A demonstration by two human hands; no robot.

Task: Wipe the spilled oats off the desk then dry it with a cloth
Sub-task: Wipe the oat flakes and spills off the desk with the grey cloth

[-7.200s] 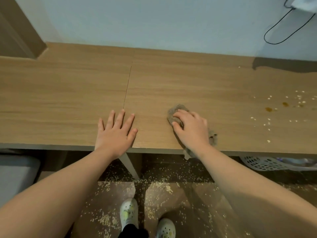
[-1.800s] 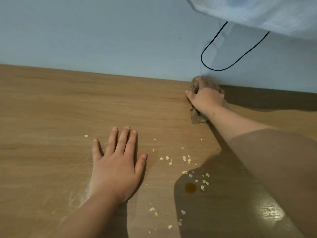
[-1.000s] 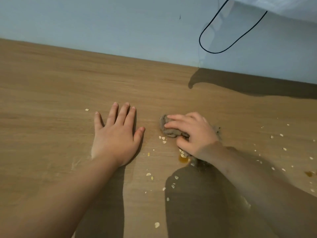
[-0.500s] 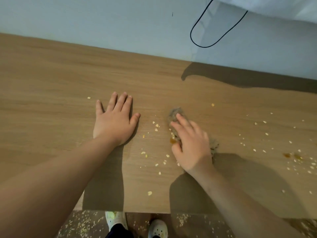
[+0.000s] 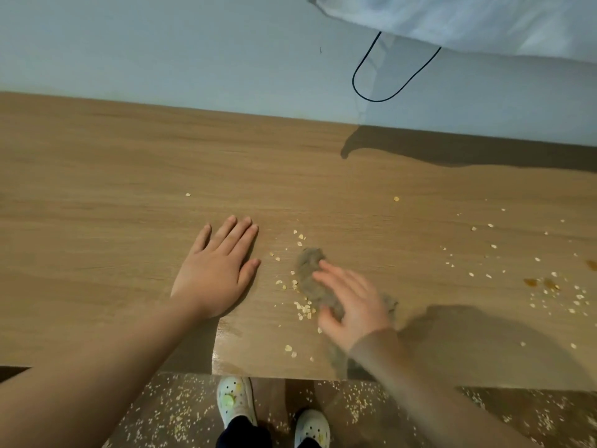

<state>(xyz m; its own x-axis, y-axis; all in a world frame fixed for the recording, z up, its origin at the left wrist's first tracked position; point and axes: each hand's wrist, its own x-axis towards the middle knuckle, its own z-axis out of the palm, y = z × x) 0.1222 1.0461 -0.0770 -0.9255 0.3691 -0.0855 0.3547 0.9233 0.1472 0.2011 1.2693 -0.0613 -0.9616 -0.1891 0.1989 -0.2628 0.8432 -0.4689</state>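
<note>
wooden desk (image 5: 129, 189), oats (image 5: 303, 307) scattered near front edge. left hand (image 5: 216, 270) flat, spread; right hand (image 5: 352, 305) flat on grey cloth (image 5: 310, 270). risk: sweeping oats onto floor (image 5: 371, 412), smearing brown drips (image 5: 529, 282).

Room over bare desk (image 5: 97, 205) leftward, back to wall (image 5: 161, 43). Barred mid-desk by flat left hand (image 5: 214, 276); overhung far right by white fabric (image 5: 484, 21).

Dim, soft light. Motion blur smears the right hand (image 5: 352, 305); the left hand (image 5: 216, 270) is sharp. Broad shadows cross the desk (image 5: 97, 189), with faint glare near its front edge. Edges bow slightly.
</note>
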